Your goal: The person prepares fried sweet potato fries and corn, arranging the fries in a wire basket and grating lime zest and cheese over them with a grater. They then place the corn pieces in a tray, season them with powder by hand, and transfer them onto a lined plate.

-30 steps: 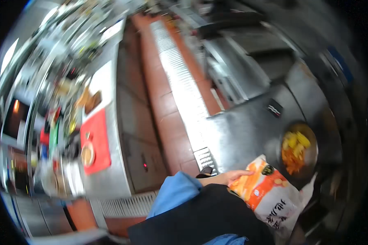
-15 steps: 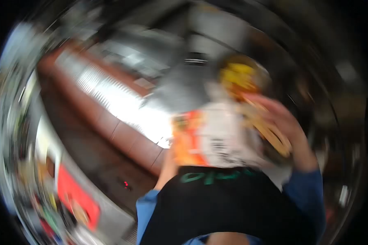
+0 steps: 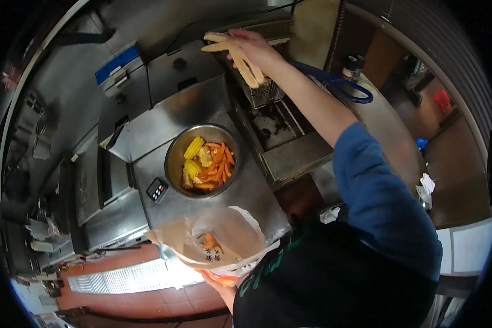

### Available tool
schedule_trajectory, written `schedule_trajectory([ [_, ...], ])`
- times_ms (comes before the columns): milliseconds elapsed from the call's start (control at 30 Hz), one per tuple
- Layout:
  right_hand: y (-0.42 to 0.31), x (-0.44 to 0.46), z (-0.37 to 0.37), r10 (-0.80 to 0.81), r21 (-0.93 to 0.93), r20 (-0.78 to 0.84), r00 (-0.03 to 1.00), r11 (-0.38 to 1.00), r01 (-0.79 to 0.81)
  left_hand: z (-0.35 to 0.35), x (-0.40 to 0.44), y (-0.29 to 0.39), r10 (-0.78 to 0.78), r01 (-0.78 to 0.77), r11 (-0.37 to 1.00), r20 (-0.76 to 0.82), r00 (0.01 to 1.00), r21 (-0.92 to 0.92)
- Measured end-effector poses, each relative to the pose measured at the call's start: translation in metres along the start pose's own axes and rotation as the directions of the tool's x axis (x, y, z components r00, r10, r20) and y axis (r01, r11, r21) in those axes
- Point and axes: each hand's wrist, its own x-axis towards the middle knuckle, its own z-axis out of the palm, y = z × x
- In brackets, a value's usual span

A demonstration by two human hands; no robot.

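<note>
My right hand is stretched out over the wire fryer basket, with its fingers closed around several long, pale food sticks. The sticks point in different directions, and some hang over the basket's near edge. Low in front of my body, my left hand grips the plastic bag from its underside. The bag's mouth gapes wide, showing a pale inside, printed characters and a small orange-brown shape that I cannot make out. Part of the left hand's fingers is hidden behind the bag.
A steel bowl of corn pieces and orange fried sticks stands on the steel counter. Beside it lies a small black timer. The basket's blue handle reaches right over the fryer. Lidded steel units stand behind the bowl.
My right hand has carried the pale sticks from beside the bag to above the fryer basket. The view has swung around and sharpened. My left hand still holds the bag, now with its mouth visible.
</note>
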Motion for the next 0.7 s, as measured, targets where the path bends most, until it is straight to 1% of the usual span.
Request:
schedule_trajectory([
  [33, 0.012, 0.025, -0.007, -0.009, 0.000, -0.014, 1.000, 1.000, 0.009, -0.001, 0.003, 0.001, 0.029, -0.028, 0.999, -0.015, 0.999, 0.029],
  [67, 0.028, 0.050, -0.013, -0.090, -0.232, -0.167, 0.982, 0.971, 0.049, -0.002, 0.004, 0.001, 0.025, -0.024, 0.999, -0.031, 0.999, 0.041],
  [100, 0.035, 0.066, -0.017, -0.195, -0.454, -0.290, 0.937, 0.890, 0.044, -0.002, 0.007, 0.001, 0.020, -0.019, 0.999, -0.032, 0.999, 0.044],
  [133, 0.036, 0.075, -0.017, -0.196, -0.458, -0.293, 0.936, 0.888, 0.043, -0.001, 0.009, -0.001, 0.008, -0.006, 0.999, -0.036, 0.999, 0.046],
  [167, 0.039, 0.081, -0.017, -0.209, -0.640, -0.362, 0.908, 0.764, -0.079, 0.000, 0.011, -0.002, -0.004, 0.006, 0.999, -0.040, 0.999, 0.044],
  [200, 0.045, 0.085, -0.017, -0.234, -0.772, -0.424, 0.875, 0.598, -0.214, 0.000, 0.015, -0.001, -0.018, 0.020, 0.999, -0.046, 0.999, 0.043],
  [233, 0.047, 0.086, -0.014, -0.169, -0.751, -0.455, 0.874, 0.600, -0.276, 0.000, 0.016, -0.002, -0.023, 0.025, 0.999, -0.045, 0.999, 0.041],
  [267, 0.053, 0.092, -0.015, -0.164, -0.751, -0.454, 0.876, 0.600, -0.277, 0.001, 0.019, -0.002, -0.031, 0.033, 0.999, -0.041, 0.999, 0.039],
  [333, 0.063, 0.103, -0.018, -0.159, -0.842, -0.403, 0.901, 0.450, -0.297, -0.002, 0.022, -0.003, -0.036, 0.038, 0.999, -0.048, 0.998, 0.035],
  [400, 0.070, 0.110, -0.019, -0.156, -0.852, -0.391, 0.907, 0.434, -0.292, -0.002, 0.026, 0.000, -0.048, 0.050, 0.998, -0.058, 0.997, 0.032],
  [467, 0.080, 0.118, -0.027, -0.165, -0.953, -0.256, 0.952, 0.210, -0.220, -0.001, 0.027, -0.001, -0.059, 0.061, 0.998, -0.063, 0.996, 0.025],
  [500, 0.090, 0.124, -0.029, -0.157, -0.954, -0.252, 0.955, 0.205, -0.218, -0.001, 0.030, -0.002, -0.065, 0.066, 0.998, -0.065, 0.996, 0.022],
  [567, 0.100, 0.129, -0.031, -0.116, -0.886, -0.361, 0.925, 0.352, -0.301, 0.000, 0.035, -0.001, -0.079, 0.080, 0.997, -0.063, 0.995, 0.020],
  [600, 0.103, 0.130, -0.033, -0.109, -0.886, -0.363, 0.925, 0.349, -0.306, 0.001, 0.036, -0.003, -0.081, 0.082, 0.997, -0.056, 0.995, 0.014],
  [667, 0.103, 0.129, -0.034, 0.022, -0.856, -0.408, 0.913, 0.339, -0.391, 0.004, 0.039, -0.003, -0.095, 0.096, 0.995, -0.046, 0.994, 0.014],
  [700, 0.103, 0.127, -0.034, 0.030, -0.855, -0.411, 0.911, 0.333, -0.397, 0.005, 0.040, -0.003, -0.102, 0.102, 0.995, -0.043, 0.994, 0.011],
])
